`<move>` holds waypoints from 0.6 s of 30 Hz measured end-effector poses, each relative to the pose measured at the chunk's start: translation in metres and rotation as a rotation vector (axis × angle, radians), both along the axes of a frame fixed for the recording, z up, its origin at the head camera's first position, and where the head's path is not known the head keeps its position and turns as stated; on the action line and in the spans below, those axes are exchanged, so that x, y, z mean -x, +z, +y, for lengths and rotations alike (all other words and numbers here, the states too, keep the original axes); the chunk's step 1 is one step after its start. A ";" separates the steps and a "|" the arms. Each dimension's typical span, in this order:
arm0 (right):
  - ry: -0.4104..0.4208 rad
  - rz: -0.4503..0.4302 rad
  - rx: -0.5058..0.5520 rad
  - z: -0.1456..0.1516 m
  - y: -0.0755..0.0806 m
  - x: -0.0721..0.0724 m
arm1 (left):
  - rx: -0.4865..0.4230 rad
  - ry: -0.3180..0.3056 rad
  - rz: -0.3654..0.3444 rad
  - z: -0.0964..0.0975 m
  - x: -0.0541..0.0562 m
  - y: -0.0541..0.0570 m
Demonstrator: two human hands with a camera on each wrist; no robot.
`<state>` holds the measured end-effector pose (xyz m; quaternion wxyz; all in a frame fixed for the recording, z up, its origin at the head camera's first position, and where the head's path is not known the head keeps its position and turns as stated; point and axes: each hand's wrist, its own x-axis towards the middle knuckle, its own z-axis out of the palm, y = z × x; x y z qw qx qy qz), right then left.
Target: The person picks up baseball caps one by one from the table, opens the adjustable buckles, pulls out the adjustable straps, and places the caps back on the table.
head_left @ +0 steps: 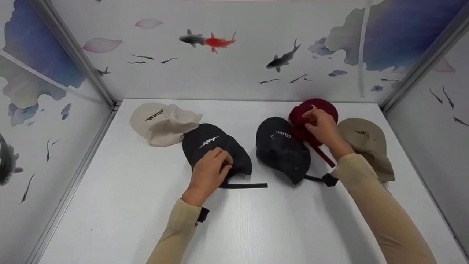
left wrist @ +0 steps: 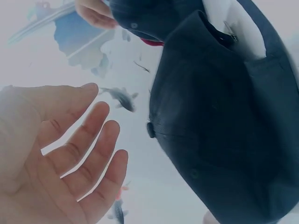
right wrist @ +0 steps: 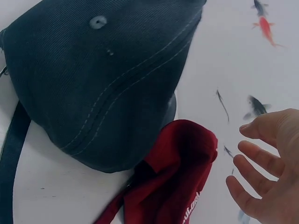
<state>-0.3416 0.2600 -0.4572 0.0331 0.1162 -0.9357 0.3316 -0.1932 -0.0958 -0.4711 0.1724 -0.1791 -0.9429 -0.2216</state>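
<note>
My left hand (head_left: 210,170) hovers over a black cap (head_left: 234,150) with white lettering. Seen from the left wrist, this hand (left wrist: 70,154) has loosely bent, spread fingers, apart from the dark cap (left wrist: 210,112). On the other side, my right hand (head_left: 324,126) is above a dark red cap (head_left: 315,106), partly hiding it. The right wrist view shows that hand (right wrist: 264,163) with fingers parted and nothing in them, beside the crumpled red cap (right wrist: 173,168). A dark navy cap (head_left: 282,154) with pale lettering lies between the hands, touching the red one.
At the back left a cream cap (head_left: 157,124) touches the black cap. A khaki cap (head_left: 366,139) lies on the far right, behind the right forearm. Printed panels (head_left: 242,73) wall in the white table (head_left: 121,205) at the back and sides.
</note>
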 end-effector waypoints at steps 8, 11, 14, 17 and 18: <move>-0.003 -0.017 -0.112 0.002 -0.013 0.010 | -0.008 -0.041 0.026 0.008 -0.005 0.010; -0.003 -0.036 -0.154 0.003 -0.017 0.014 | -0.017 -0.056 0.036 0.010 -0.007 0.012; -0.005 -0.059 -0.182 0.004 -0.021 0.017 | -0.021 -0.069 0.043 0.012 -0.008 0.014; -0.009 -0.078 -0.196 0.004 -0.023 0.019 | -0.023 -0.077 0.046 0.014 -0.009 0.016; -0.012 -0.083 -0.201 0.004 -0.025 0.019 | -0.024 -0.081 0.047 0.015 -0.009 0.016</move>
